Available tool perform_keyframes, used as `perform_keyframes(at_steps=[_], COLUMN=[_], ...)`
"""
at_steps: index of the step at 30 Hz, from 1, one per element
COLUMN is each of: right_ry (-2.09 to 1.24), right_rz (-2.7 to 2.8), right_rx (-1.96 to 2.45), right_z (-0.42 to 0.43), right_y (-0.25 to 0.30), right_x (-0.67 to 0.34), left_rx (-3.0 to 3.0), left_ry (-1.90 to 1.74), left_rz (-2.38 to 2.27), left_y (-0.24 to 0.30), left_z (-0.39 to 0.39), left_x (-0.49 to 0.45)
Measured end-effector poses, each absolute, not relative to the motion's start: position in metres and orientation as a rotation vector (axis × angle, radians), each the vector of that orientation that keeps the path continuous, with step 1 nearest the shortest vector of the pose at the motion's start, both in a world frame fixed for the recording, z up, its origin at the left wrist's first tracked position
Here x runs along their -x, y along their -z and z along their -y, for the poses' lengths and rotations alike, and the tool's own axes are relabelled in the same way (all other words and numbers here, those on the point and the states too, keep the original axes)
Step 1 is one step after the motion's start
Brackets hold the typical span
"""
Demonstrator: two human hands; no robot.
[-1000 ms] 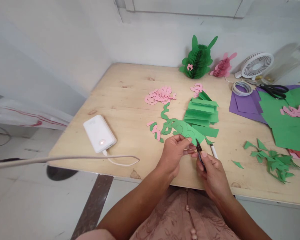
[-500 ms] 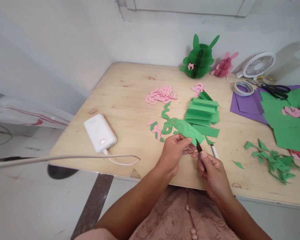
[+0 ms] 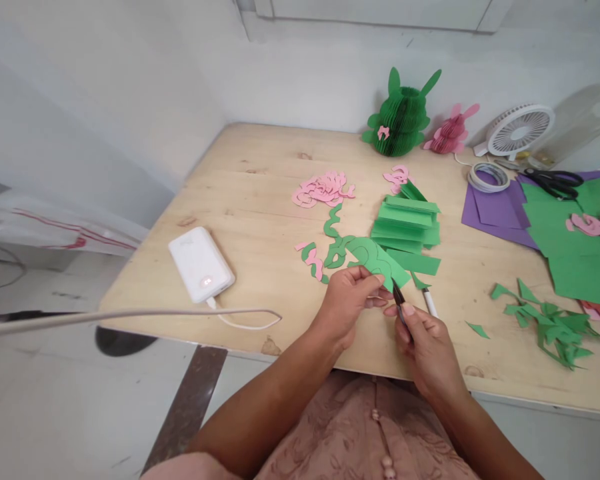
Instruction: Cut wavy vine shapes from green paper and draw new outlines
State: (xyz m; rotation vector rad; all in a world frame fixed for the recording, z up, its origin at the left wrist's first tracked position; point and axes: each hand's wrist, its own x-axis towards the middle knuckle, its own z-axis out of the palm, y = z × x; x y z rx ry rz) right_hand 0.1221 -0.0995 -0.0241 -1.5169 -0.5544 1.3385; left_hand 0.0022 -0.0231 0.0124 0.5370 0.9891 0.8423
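Between thumb and fingers, my left hand pinches a strip of green paper with curved lines drawn on it. My right hand is closed round a pair of dark scissors, whose blades meet the paper's lower right edge. Just beyond the strip lie green wavy cut-outs and a mixed pink and green cut-out group. A stack of folded green paper sits behind the strip. A white pen lies right of the scissors, partly under a green scrap.
Pink cut-outs are heaped mid-table. A white power bank with a cable lies left. Green scraps, green sheets, black scissors and tape are right. A green paper rabbit and a fan stand behind.
Hardly anything differs. The whole view has shifted very slightly, while both hands, the green strip and the scissors keep nearly the same position.
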Motion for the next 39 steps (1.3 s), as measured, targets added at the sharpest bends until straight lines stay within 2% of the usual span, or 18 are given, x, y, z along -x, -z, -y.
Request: perform_keyframes(at_steps=[39], right_ry=[-1.308], right_rz=[0.612], right_rx=[1.547], right_z=[0.0994], right_y=[0.0241], right_x=[-0.1229], left_rx=[-0.521], left_ry=[-0.839], left_rz=[-0.996], left_y=[-0.0068], left_z=[0.0220], left_x=[-0.0055])
